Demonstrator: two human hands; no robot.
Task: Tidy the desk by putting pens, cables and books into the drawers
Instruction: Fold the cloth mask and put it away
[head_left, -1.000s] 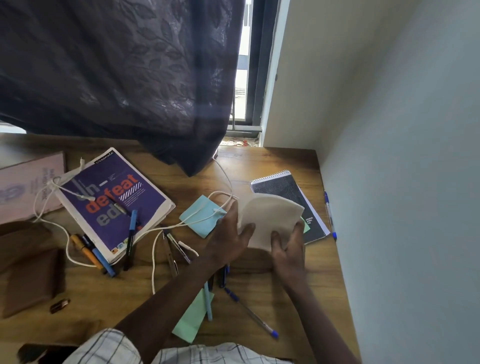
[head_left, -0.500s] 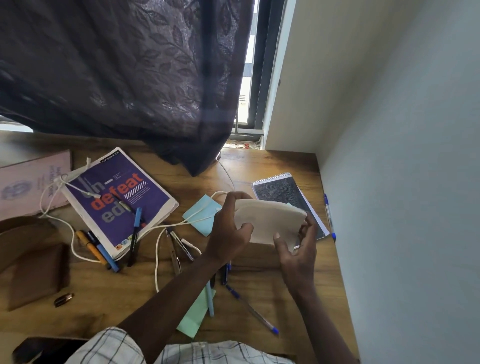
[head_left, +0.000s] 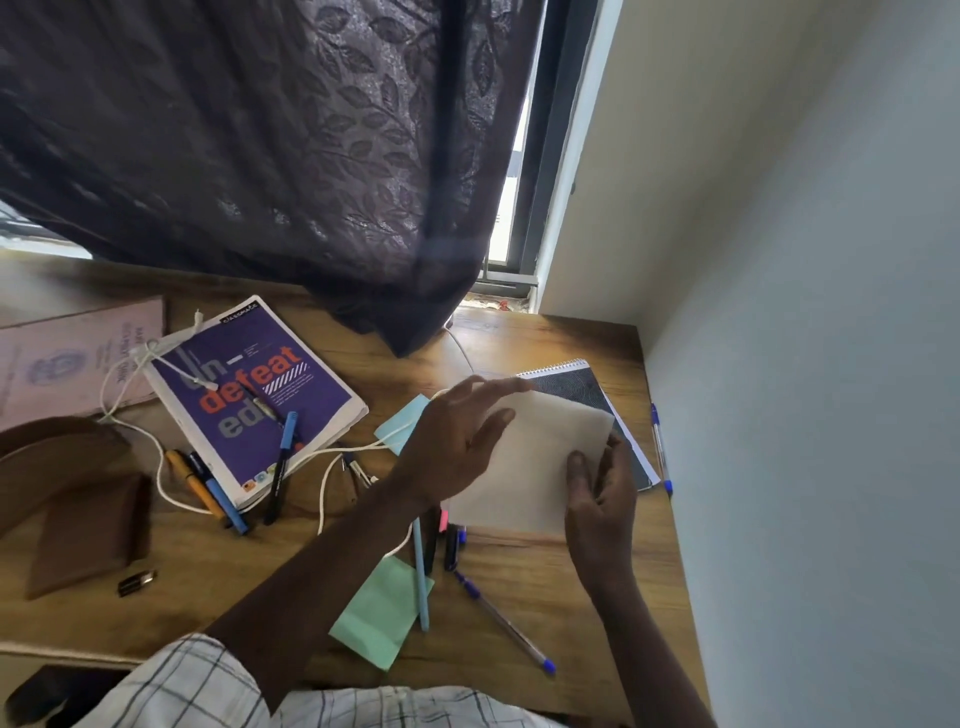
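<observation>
My right hand (head_left: 597, 486) pinches the right edge of a cream folded paper (head_left: 530, 467) held just above the desk. My left hand (head_left: 457, 441) lies across the paper's left side with fingers spread. Under the paper's far edge lies a black spiral notebook (head_left: 582, 382). A purple book (head_left: 254, 395) lies to the left with a pen (head_left: 280, 467) and a white cable (head_left: 322, 457) across it. Several pens (head_left: 208, 486) lie by its near corner. A blue pen (head_left: 501, 621) lies near the front edge, another blue pen (head_left: 658, 447) along the wall.
A dark curtain (head_left: 291, 156) hangs over the back of the wooden desk (head_left: 519, 587). Green (head_left: 379, 610) and blue (head_left: 402, 426) sticky pads lie near my left arm. A pink booklet (head_left: 67, 358) and brown wallet (head_left: 88, 540) sit left. A white wall (head_left: 805, 364) closes the right side.
The cream paper has gone from curved and raised to flatter and lower. My left hand has loosened from gripping its edge to resting over it with fingers spread.
</observation>
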